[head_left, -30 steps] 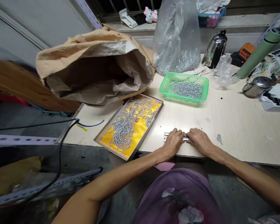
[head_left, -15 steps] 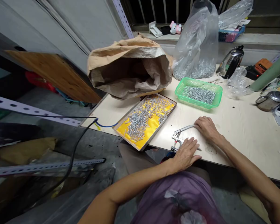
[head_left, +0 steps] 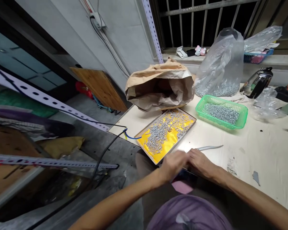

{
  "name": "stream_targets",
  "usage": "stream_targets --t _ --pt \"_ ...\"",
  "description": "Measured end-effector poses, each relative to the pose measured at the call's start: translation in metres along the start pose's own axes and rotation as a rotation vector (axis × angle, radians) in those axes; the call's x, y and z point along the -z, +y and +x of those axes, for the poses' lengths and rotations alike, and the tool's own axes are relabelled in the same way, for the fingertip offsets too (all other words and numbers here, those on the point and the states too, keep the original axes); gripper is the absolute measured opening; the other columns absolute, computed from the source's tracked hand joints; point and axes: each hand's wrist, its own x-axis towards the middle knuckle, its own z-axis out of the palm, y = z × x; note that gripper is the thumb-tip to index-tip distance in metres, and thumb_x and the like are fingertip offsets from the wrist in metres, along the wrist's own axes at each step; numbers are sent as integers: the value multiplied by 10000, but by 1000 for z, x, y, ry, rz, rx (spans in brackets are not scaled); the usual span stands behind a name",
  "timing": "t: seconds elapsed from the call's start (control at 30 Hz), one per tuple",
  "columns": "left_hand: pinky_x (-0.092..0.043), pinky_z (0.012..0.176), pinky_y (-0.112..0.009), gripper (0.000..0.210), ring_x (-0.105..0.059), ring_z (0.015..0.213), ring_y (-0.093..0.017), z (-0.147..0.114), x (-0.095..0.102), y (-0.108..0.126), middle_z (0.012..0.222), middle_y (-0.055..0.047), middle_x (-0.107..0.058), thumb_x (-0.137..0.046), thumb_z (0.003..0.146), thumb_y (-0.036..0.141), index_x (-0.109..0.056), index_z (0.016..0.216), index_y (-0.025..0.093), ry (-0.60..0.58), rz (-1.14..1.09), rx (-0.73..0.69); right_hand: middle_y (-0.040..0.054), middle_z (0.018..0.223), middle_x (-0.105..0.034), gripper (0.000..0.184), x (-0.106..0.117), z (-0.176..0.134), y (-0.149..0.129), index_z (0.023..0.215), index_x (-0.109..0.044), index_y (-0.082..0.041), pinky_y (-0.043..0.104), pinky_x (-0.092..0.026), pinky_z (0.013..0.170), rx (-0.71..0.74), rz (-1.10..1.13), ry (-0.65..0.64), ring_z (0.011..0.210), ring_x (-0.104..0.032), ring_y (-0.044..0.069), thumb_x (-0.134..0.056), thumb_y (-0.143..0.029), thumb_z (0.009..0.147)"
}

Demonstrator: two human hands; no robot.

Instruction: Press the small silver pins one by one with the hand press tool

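My left hand (head_left: 174, 164) is curled closed and blurred by motion, just beyond the near corner of a shallow tray (head_left: 147, 152). My right hand (head_left: 201, 162) is beside it at the table's front edge, fingers bent and pressed together. The fingertips of both hands meet or nearly meet; whatever they hold is hidden. From behind my right knuckles a grey metal tool handle (head_left: 210, 147) sticks out to the right along the tabletop. The tool's head is out of sight behind the hand. Small silver metal pins (head_left: 156, 137) lie in the tray on yellow cloth (head_left: 170, 143).
A green plastic basket (head_left: 242, 119) of similar pins stands behind my right hand. An open brown paper sack (head_left: 158, 75) lies at the back left, a clear bag (head_left: 220, 68) of metal parts beside it. A thermos jug (head_left: 258, 81) stands farther right. Black cable (head_left: 103, 151) hangs at left.
The view has swung left. My left hand has gone from lying flat over the tool to closed near the tray. My right hand has left the handle's end and come close to the left.
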Motion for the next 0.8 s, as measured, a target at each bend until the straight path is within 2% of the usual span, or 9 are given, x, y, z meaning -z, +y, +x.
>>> stream_targets --t 0.1,0.17,0.23,0.33,0.43,0.53,0.67,0.73,0.8 --pt "-501 737 -288 255 -609 809 -170 24 19 -33 859 -71 -644 -401 943 252 -647 956 185 47 127 100 42 831 -625 159 14 4 5 962 -562 -191 297 -458 691 -65 108 404 786 -557 157 -408 -167 937" --pt "-476 706 -268 234 -593 776 -165 43 22 -49 821 -64 -636 -433 926 228 -648 856 171 -10 207 213 33 853 -631 131 38 5 18 1000 -551 -213 298 -475 695 -192 56 634 787 -580 156 -444 -190 928" --pt "-444 668 -250 254 -577 729 -159 62 19 -58 774 -61 -624 -453 918 240 -633 762 152 -97 256 371 39 870 -639 125 70 2 39 1009 -562 -221 324 -480 723 -375 -97 753 792 -592 171 -478 -238 918" --pt "-385 591 -239 353 -539 627 -143 84 12 -58 680 -59 -588 -451 924 322 -594 666 127 -180 271 629 96 915 -641 270 108 -11 74 1085 -585 -189 413 -465 810 -602 -330 646 881 -591 239 -435 -349 927" --pt "-354 567 -241 318 -521 596 -139 97 9 -52 633 -55 -567 -489 887 261 -571 616 116 -213 215 734 154 1029 -617 417 115 -29 84 1220 -540 -154 459 -466 826 -684 -414 501 981 -570 297 -389 -408 926" --pt "-369 595 -232 222 -535 630 -133 103 14 -54 641 -41 -581 -511 820 137 -574 607 117 -218 163 724 140 1044 -618 400 94 -46 60 1208 -553 -180 415 -502 780 -656 -327 416 968 -592 279 -365 -405 935" --pt "-397 599 -206 160 -542 633 -113 102 28 -57 624 -12 -584 -559 759 109 -568 600 128 -207 68 695 73 900 -644 292 57 -68 7 1058 -607 -236 322 -532 662 -591 -48 274 801 -641 204 -363 -353 949" --pt "-404 548 -195 154 -522 554 -94 95 34 -49 565 11 -552 -569 760 142 -557 606 131 -204 -111 737 58 848 -632 270 45 -78 -13 1013 -612 -239 304 -535 632 -604 34 219 753 -639 187 -366 -332 951" --pt "-411 493 -183 151 -492 472 -71 84 34 -30 529 31 -528 -569 777 195 -558 641 129 -262 -383 806 56 833 -612 265 37 -87 -25 1030 -605 -226 296 -529 607 -636 61 182 721 -628 178 -370 -319 952"
